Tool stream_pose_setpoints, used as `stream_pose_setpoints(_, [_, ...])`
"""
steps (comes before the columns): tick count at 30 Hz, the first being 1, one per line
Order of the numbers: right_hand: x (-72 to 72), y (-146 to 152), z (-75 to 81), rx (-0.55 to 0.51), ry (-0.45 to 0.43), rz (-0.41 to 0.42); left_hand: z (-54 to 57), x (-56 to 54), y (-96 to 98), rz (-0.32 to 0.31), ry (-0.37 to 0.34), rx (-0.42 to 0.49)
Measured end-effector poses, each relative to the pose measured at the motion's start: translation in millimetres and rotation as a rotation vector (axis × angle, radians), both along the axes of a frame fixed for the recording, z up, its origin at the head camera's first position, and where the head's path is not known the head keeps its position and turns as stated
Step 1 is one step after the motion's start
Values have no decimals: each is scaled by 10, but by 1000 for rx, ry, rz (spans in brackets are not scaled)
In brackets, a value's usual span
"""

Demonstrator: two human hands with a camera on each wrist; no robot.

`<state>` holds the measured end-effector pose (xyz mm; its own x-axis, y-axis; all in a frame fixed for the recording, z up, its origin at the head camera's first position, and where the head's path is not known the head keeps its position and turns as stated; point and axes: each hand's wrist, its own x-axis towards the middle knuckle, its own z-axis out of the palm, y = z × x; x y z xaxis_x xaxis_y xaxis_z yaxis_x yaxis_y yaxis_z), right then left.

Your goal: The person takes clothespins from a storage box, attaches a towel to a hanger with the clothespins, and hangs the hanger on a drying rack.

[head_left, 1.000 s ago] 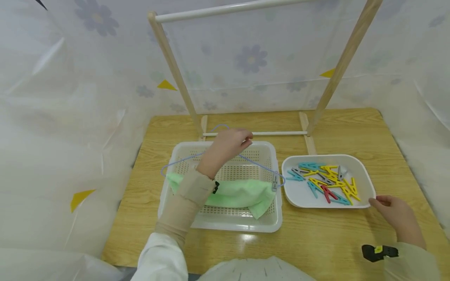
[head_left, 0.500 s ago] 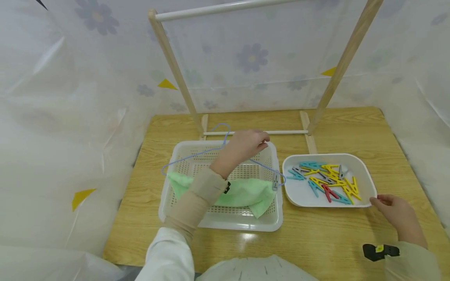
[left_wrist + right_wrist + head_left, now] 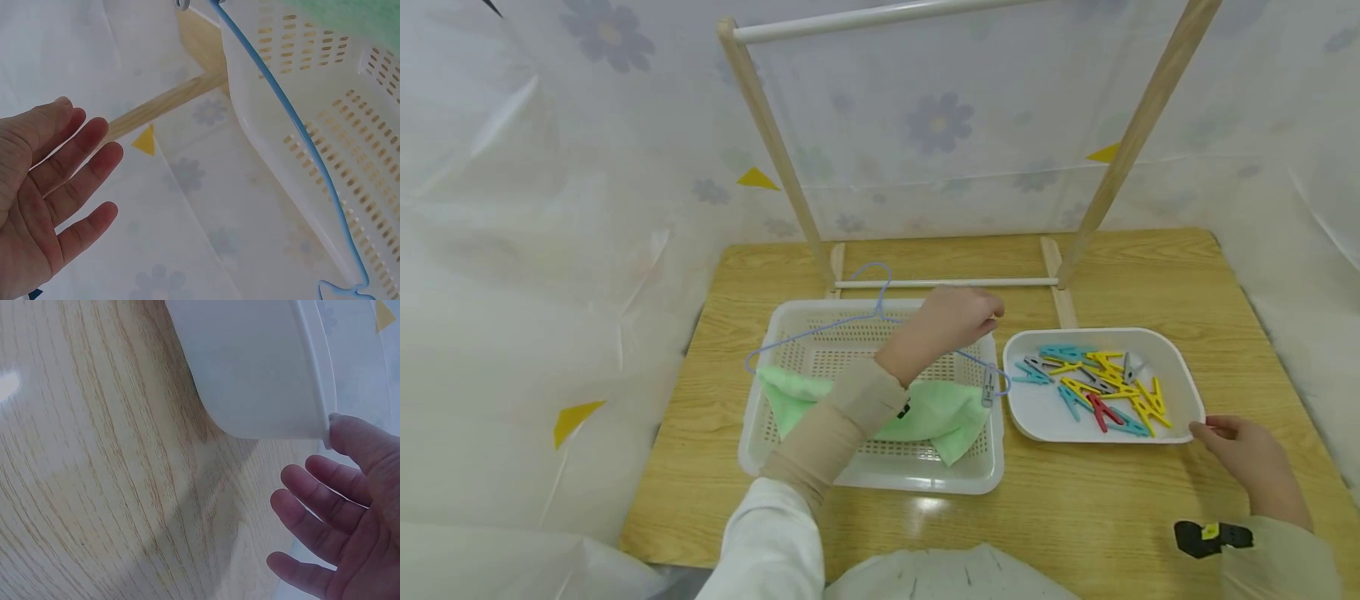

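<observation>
One left hand (image 3: pixel 949 321) we logged, fingers loose and empty, over white rectangular plastic basket (image 3: pixel 925 483); blue wire hanger (image 3: pixel 879 310) and pale-green cloth (image 3: pixel 942 407) lay across it; right hand (image 3: pixel 1251 458), fingers relaxed, touched white oblong plastic tray (image 3: pixel 1036 412).

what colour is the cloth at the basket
Light green; the cloth shows best in the head view.

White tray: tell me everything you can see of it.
The white tray is shallow, plastic-looking and rounded at the corners, with a thin rim. It stands right way up on the wood-grain table, right of the basket, with jumbled yellow, blue, grey and red clothespins inside. The right hand touches its rim with the thumb at the near right corner.
</observation>
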<state>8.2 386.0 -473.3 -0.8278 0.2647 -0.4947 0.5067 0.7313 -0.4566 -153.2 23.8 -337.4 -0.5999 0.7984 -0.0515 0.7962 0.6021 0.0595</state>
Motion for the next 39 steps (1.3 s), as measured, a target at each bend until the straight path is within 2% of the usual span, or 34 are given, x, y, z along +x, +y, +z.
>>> stream_pose_setpoints(13, [-12,-4,18,-22,-31,-11,-95,57,196,-61,-40,-25])
stream_pose_setpoints(18, [-6,-5,10,-26,-17,-13,-131,88,255,-86,-54,-44])
stream_pose_setpoints(26, [2,4,-11,-15,11,0,-180,136,379,-96,-113,-118])
stream_pose_setpoints(34, [-2,13,-42,-21,9,-14,-241,173,515,-110,-162,-153])
stream_pose_setpoints(39, [-4,18,-39,-30,2,-23,-249,202,636,-100,-191,-207])
